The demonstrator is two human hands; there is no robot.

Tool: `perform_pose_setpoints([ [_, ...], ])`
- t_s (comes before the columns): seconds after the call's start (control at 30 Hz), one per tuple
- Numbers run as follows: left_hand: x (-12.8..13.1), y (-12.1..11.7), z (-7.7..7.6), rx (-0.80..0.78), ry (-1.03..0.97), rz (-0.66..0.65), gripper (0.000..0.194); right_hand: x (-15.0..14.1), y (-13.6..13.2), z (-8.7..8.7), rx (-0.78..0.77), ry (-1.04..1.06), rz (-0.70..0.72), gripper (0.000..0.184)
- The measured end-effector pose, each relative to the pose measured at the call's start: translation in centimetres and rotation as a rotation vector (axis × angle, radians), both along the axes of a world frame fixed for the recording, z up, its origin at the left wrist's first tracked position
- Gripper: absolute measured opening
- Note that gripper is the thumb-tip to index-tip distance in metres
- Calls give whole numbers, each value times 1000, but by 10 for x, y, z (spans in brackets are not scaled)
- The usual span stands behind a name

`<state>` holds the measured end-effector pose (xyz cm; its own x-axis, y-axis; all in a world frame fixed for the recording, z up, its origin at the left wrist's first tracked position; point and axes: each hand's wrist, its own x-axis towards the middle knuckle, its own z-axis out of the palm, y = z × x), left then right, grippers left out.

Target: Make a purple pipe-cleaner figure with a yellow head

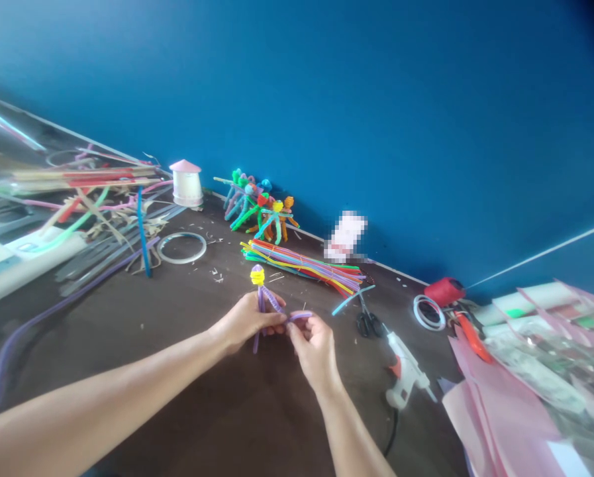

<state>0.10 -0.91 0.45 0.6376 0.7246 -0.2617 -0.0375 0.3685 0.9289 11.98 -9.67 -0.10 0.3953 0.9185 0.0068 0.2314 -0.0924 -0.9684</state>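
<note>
Between my hands is a small pipe cleaner figure [257, 276] with a yellow and purple head and purple limbs, held upright above the dark table. My left hand [257, 318] is closed around its purple stems, with one loose end hanging below. A coiled purple limb slants right from the head toward my fingertips. My right hand [314, 338] pinches the purple pipe cleaner [300, 316] where it runs out to the right, its thumb near my left thumb. Just beyond lies a bundle of coloured pipe cleaners [301, 265].
Finished pipe cleaner figures [261, 205] stand at the wall beside a white pot with a pink lid [186, 184]. Scissors [367, 323] and a glue gun [406, 374] lie at right, near pink wrapping sheets [500, 404]. A tape ring [181, 248] and piled strips [88, 179] are left.
</note>
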Motion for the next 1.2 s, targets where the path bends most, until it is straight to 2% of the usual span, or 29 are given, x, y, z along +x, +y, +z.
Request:
perform_pose_setpoints([
  [0.2, -4, 3, 5, -277, -116, -92, 28, 2, 3, 4, -7, 232, -20, 18],
  [0.27, -5, 3, 5, -321, -140, -130, 25, 1, 3, 4, 6, 268, -12, 18],
  [0.37, -4, 2, 4, -290, -144, -116, 20, -1, 3, 4, 29, 291, 10, 17],
  [0.6, -2, 3, 3, -209, -135, 74, 24, 2, 2, 2, -10, 409, -17, 25],
  [0.9, -3, 4, 1, -196, -128, 57, 27, 0, 1, 4, -12, 252, -21, 16],
  [1.07, -3, 4, 1, -208, -129, 23, 27, 0, 1, 4, -64, 218, -6, 15],
  [1.2, -2, 1, 6, -134, -101, 60, 27, 1, 0, 3, -83, 162, -14, 13],
])
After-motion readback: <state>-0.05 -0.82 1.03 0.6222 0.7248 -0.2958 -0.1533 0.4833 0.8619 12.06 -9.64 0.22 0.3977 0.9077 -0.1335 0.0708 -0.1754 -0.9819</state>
